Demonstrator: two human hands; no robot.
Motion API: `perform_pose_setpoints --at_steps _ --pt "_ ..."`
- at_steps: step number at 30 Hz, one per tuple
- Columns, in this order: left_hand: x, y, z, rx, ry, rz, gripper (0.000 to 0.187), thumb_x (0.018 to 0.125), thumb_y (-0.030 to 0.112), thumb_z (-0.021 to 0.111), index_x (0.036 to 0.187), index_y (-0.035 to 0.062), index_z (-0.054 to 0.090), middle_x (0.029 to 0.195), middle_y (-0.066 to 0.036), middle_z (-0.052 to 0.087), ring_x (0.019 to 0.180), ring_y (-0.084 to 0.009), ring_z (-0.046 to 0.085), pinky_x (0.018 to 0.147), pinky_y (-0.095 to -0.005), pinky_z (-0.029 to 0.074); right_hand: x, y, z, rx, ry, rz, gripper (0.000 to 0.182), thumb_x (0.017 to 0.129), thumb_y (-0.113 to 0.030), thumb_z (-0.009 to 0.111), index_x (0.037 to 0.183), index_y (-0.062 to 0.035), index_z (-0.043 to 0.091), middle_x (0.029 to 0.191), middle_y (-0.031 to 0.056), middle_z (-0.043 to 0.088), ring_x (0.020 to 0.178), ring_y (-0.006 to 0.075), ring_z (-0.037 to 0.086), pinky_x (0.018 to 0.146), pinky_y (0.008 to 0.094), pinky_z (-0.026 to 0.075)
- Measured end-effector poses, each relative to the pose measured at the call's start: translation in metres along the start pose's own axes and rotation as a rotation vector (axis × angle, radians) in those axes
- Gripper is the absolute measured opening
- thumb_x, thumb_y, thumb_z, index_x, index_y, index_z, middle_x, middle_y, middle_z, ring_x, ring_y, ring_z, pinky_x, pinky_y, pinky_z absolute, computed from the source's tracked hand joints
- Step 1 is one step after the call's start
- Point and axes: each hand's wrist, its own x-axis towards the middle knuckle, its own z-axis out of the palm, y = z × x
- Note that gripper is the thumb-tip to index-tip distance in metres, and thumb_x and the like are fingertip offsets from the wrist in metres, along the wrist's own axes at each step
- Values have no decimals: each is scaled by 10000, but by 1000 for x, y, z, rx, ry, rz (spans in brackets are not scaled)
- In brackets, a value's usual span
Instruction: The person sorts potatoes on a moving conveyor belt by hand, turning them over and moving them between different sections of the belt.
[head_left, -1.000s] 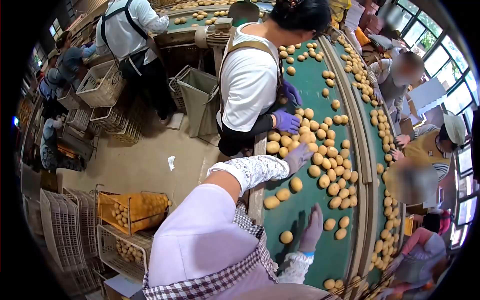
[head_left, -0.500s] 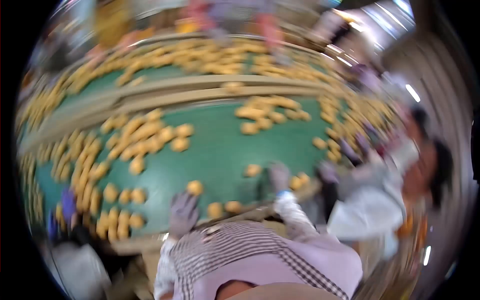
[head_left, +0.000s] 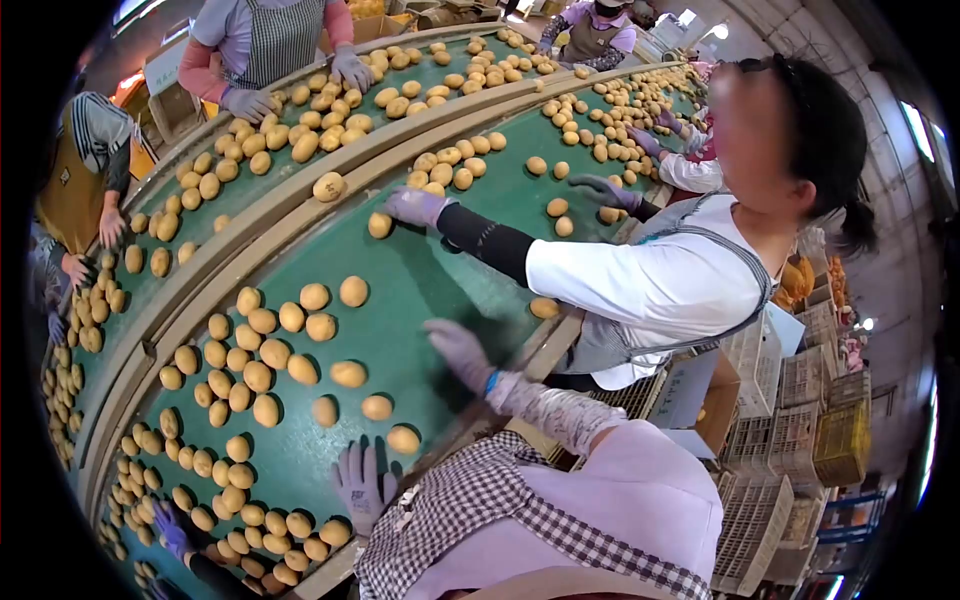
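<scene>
My left hand point(head_left: 363, 485), in a grey-lilac glove, is spread over the near edge of the green conveyor belt point(head_left: 420, 270) with nothing in it. A potato point(head_left: 403, 439) lies just beyond its fingertips, to the right. Stretched farther over the belt, my right hand point(head_left: 460, 355) wears a similar glove, slightly blurred, fingers extended and holding nothing. To its left, a potato point(head_left: 377, 407) and another potato point(head_left: 348, 374) rest on the belt. A denser group of potatoes point(head_left: 258, 376) lies farther left.
On my right, a co-worker in white point(head_left: 640, 275) reaches across the belt, a gloved hand point(head_left: 415, 207) at a potato. A raised divider point(head_left: 240, 230) separates a second potato belt, where other people work. Plastic crates point(head_left: 750, 520) and an open carton point(head_left: 700, 395) stand at the right.
The view has turned to the right and sharpened, so the belt now slants. My right hand is farther from the belt's near edge. The co-worker's arm now reaches across the belt.
</scene>
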Motion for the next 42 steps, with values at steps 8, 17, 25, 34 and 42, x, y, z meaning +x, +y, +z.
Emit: perform_pose_setpoints --at_steps 8,17,25,34,42 --pt "-43 -64 -22 399 -158 -318 606 916 260 621 1463 6 564 1533 -212 541 1482 -453 426 1277 -623 239 -102 -54 278 189 -988 156 505 1006 -198 643 1484 -52 574 1345 168 655 1268 309 636 1120 419 496" --pt "-133 -214 -101 514 192 -735 523 958 239 680 1439 48 610 1527 -182 596 1487 -425 458 1273 -602 255 -45 -70 320 8 -920 -758 351 1046 -186 581 1350 -30 662 1225 185 698 1146 360 665 1061 447 520" --pt "-80 -81 -121 82 215 -311 600 854 260 667 1413 59 585 1409 -198 568 1373 -427 503 1175 -602 337 77 -43 183 -179 -69 -459 286 1012 -77 590 1231 50 723 1319 144 697 1238 277 640 1137 375 462" --pt "-159 -153 -63 176 462 -568 411 940 185 563 1322 55 640 1433 -161 583 1378 -385 524 1210 -546 386 -108 -80 367 -759 -564 -716 471 1007 -229 665 1441 -48 655 1588 235 525 1563 487 280 1297 540 231" --pt "-218 -267 -145 657 353 -653 482 935 120 585 1403 10 625 1550 -120 521 1509 -356 424 1329 -536 256 -126 -173 378 -416 -981 -536 480 1074 -119 543 1526 42 525 1621 212 482 1491 331 470 1239 428 372"
